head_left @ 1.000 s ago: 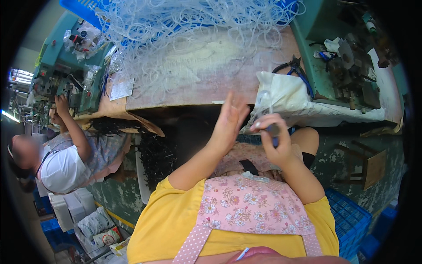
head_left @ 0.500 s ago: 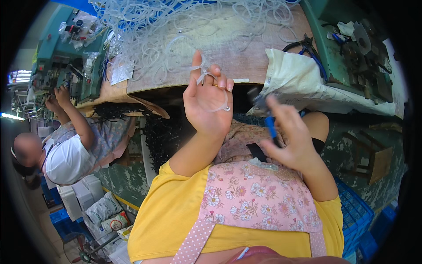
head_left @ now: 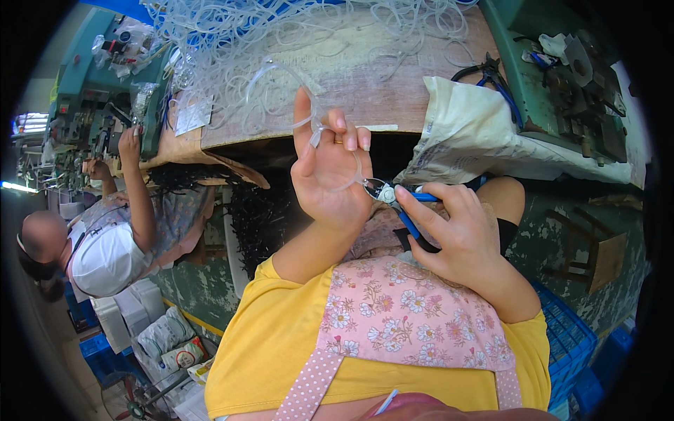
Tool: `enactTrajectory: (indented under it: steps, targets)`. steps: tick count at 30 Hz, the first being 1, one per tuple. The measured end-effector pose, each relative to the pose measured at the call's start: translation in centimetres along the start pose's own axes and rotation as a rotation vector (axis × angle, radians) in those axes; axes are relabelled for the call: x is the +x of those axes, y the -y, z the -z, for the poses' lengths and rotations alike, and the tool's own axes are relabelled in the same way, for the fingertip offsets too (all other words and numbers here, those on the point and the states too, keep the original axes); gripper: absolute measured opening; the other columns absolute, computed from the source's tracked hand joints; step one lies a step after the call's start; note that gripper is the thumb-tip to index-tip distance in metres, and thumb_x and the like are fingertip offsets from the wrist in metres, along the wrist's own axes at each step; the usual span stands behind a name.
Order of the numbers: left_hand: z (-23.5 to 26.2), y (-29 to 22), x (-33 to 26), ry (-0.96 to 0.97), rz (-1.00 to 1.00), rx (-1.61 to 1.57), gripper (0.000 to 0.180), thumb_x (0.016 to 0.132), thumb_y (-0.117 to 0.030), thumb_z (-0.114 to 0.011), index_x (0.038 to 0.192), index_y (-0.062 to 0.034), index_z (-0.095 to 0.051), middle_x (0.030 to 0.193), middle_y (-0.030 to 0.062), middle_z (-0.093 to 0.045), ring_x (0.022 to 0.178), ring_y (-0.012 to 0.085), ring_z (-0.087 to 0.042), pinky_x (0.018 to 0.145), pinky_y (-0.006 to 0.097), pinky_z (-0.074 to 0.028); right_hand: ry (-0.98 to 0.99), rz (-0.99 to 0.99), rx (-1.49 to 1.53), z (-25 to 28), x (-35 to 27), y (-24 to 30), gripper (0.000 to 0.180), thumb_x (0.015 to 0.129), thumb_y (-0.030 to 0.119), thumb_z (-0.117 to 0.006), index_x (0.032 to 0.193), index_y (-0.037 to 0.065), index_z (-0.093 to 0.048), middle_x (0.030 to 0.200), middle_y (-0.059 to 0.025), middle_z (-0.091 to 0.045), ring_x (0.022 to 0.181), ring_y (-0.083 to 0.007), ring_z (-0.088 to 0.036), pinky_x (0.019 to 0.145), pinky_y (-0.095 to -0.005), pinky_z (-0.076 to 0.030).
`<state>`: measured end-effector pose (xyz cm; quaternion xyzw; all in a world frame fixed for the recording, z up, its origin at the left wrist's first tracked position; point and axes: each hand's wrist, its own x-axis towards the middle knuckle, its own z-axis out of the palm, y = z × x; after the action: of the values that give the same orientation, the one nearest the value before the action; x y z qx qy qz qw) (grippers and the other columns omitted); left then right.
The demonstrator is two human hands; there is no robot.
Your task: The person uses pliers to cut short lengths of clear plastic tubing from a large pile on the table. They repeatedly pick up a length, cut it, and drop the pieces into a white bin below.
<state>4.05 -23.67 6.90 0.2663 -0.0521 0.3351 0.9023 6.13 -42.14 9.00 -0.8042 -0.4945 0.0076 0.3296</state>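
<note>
My left hand (head_left: 328,184) is raised palm up in front of the table edge, holding a thin clear plastic tube (head_left: 359,163). The tube passes between the upright index finger and the curled fingers, and one loop hangs over the palm. A small fitting shows on it near the fingers. In my right hand (head_left: 463,228) is a pair of blue-handled pliers (head_left: 414,223), fingers wrapped round the grips. Their jaws point left and meet the lower end of the loop beside the left palm; whether they grip it is too small to tell.
A tangled heap of clear tubes (head_left: 217,63) covers the table's (head_left: 393,91) far left. Another pair of pliers (head_left: 491,81) rests beside a white sack (head_left: 456,133) at right. Green machines (head_left: 554,112) flank the table. At left a co-worker (head_left: 112,252) sits, arms raised.
My right hand has brought the pliers down and left to the tube loop, their jaws now at its end. My left hand has shifted slightly; the co-worker's arm has risen.
</note>
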Motion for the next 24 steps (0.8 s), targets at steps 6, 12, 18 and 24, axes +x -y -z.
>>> enactTrajectory:
  steps: [6,12,18,24]
  targets:
    - [-0.2,-0.6,0.1,-0.015,0.154,-0.016,0.066,0.086,-0.030,-0.046,0.146,-0.0060,-0.029,0.099,0.0097,-0.048,0.077,0.0162,-0.045,0.078,0.033,-0.041,-0.008,0.020,-0.054,-0.4,-0.2,-0.3,0.072,0.063,0.005,-0.071,0.132,0.021,-0.056,0.105,-0.0111,-0.050,0.088,-0.0286,-0.051,0.077,-0.0390,-0.045]
    - [-0.3,-1.4,1.0,-0.013,0.432,-0.074,0.063,0.088,-0.027,-0.046,0.144,-0.0023,-0.032,0.098,0.0118,-0.049,0.078,0.0173,-0.045,0.078,0.034,-0.041,-0.039,0.102,-0.146,-1.1,-0.2,-1.6,0.070,0.065,0.005,-0.069,0.131,0.024,-0.057,0.099,-0.0089,-0.052,0.080,-0.0251,-0.053,0.069,-0.0347,-0.047]
    - [-0.2,-1.8,2.0,-0.029,0.783,-0.115,0.058,0.090,-0.026,-0.042,0.141,-0.0007,-0.035,0.098,0.0109,-0.052,0.082,0.0187,-0.050,0.087,0.037,-0.043,-0.066,0.264,-0.163,-0.4,0.4,-3.6,0.068,0.065,0.006,-0.070,0.129,0.022,-0.058,0.098,-0.0094,-0.053,0.079,-0.0227,-0.055,0.067,-0.0317,-0.048]
    - [-0.5,-1.6,2.1,0.000,0.754,-0.142,0.058,0.091,-0.028,-0.042,0.141,-0.0002,-0.036,0.097,0.0116,-0.053,0.086,0.0200,-0.052,0.093,0.039,-0.043,-0.115,0.010,0.306,0.3,0.1,-2.5,0.064,0.065,0.006,-0.072,0.127,0.015,-0.059,0.102,-0.0116,-0.054,0.087,-0.0286,-0.056,0.075,-0.0357,-0.048]
